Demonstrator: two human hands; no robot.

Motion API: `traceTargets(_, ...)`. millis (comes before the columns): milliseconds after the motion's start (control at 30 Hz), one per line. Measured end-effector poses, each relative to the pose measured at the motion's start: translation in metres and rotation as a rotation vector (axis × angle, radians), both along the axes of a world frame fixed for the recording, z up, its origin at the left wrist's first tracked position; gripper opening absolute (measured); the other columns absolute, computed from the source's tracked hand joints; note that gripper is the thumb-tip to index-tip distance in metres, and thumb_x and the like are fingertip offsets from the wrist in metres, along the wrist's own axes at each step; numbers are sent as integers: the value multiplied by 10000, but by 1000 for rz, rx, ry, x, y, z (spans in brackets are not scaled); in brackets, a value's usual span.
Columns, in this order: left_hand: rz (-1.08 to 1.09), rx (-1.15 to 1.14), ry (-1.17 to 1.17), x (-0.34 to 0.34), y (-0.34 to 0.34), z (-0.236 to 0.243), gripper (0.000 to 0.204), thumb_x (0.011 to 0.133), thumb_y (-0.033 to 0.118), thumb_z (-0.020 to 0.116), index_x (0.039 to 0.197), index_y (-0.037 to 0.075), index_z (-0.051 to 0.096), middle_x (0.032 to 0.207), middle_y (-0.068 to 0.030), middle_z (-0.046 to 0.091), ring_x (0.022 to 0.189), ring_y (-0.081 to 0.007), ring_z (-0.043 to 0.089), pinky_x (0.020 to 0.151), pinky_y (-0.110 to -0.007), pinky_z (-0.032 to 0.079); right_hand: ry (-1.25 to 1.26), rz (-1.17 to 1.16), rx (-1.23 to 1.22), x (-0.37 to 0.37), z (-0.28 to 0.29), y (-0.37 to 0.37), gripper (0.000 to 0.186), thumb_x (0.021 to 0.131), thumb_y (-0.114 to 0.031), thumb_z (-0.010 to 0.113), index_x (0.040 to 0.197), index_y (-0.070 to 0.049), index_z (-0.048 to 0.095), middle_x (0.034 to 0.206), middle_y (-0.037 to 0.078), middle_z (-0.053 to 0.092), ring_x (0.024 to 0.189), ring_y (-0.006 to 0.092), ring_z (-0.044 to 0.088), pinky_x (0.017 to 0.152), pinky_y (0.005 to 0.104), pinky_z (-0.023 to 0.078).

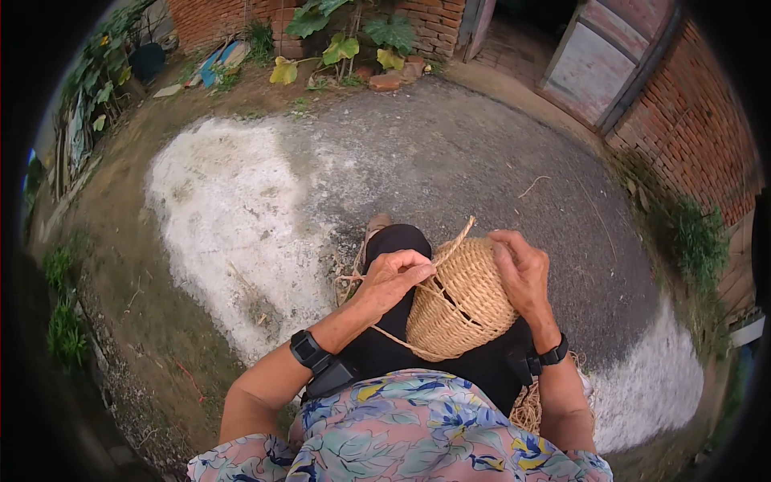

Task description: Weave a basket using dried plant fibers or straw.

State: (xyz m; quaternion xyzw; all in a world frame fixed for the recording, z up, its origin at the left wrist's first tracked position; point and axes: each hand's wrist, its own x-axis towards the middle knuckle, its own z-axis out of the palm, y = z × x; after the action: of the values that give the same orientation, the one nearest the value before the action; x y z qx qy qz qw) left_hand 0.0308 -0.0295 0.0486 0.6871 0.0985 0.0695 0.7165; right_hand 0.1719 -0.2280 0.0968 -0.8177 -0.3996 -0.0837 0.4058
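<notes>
A woven straw basket (474,301), tan and rounded, rests on my lap over black trousers. A dark slit runs across its weave. My left hand (393,281) pinches a straw strand at the basket's left edge, thumb against the fingers. From that edge a short twisted straw cord (459,237) sticks up and away from me. My right hand (526,273) is curled around the basket's right side, its thumb against the weave and its other fingertips partly hidden. Loose straw strands (347,279) trail left of my left hand, and one loops below the basket.
A bundle of loose straw (528,411) lies by my right forearm. The grey ground (482,153) has a large white patch (233,185) on the left. Farther off are leafy plants (341,46), a brick wall (699,120) and an open metal door (598,60).
</notes>
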Motion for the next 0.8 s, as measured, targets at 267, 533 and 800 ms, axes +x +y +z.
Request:
traceTargets(267, 115, -106, 34, -1, -6, 7, 200, 944, 228, 644, 983, 38, 695, 837, 32, 631, 723, -53, 500, 646, -234, 410, 9, -5, 24, -2, 3, -1, 154, 879, -70, 620, 1019, -55, 682, 802, 114, 707, 646, 230, 693, 575, 318, 509)
traceTargets(533, 65, 62, 49, -6, 6, 9, 162, 947, 182, 640, 974, 26, 673, 804, -5, 627, 678, -73, 565, 612, -211, 455, -53, 3, 68, -5, 7, 0, 141, 869, -44, 624, 998, -46, 681, 816, 125, 706, 645, 238, 694, 568, 316, 504)
traceTargets(800, 50, -439, 221, -12, -13, 12, 120, 925, 154, 669, 952, 40, 646, 808, -7, 629, 657, -71, 590, 581, -236, 523, -39, -14, 58, -10, 19, 0, 143, 843, -25, 631, 974, -55, 680, 786, 127, 690, 623, 262, 677, 560, 323, 498)
